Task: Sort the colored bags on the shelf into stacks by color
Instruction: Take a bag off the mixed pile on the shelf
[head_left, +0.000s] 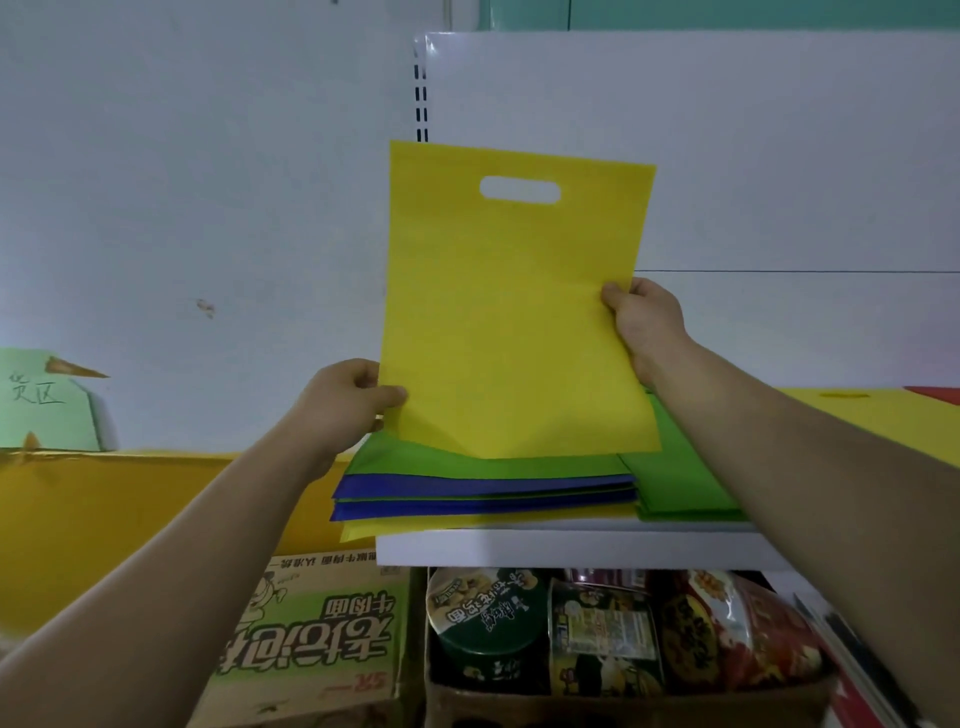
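**Now you hold a yellow bag up high**

From the head camera, you hold one yellow bag (514, 322) up in the air. It hangs just above the mixed pile (483, 488) on the white shelf (571, 551). Your left hand (343, 400) pinches the bag's left edge, low down, with the thumb in front. Your right hand (644, 322) grips the right edge a bit higher up, with the fingers curled round it. So both hands are closed on the bag.

The bag looks thin, soft and very light. I think it will flop over if you hold it by one corner. Two hands on the side edges is a good way to keep it flat. It does not look slippery, and it should not break.

The bag stands up tall, and its long side runs up and down. The handle hole (519, 189) is at the top. The bottom edge points down at the pile. The flat front faces you.

The pile below has green on top, then blue and yellow mixed. A green stack (685, 483) lies just beside it on the right. Farther right is a yellow stack (841, 415). I think your bag belongs there.
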